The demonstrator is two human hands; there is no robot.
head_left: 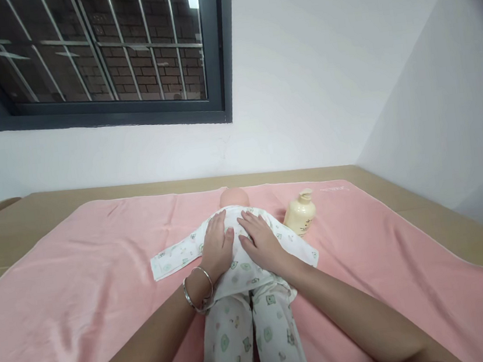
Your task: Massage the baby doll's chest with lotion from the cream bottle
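Note:
A baby doll (233,196) lies on a pink blanket (106,262), its bare, smooth head at the far end. It wears a white long-sleeved top (244,270) with small green prints and matching trousers (229,335), whose lower ends run out of view. My left hand (217,244) rests flat on the left side of the top, fingers pointing toward the head. On the other side, my right hand (261,242) lies flat with its fingers somewhat apart. Neither hand grips anything. The sleeves spread outward to both sides. Whether the doll faces up or down, I cannot tell.
A pale yellow pump bottle (301,213) leans beside the right sleeve. Under the blanket is a wooden surface (408,213), which meets a white wall (291,81) at the back. A dark-framed window (216,49) with metal bars is at upper left.

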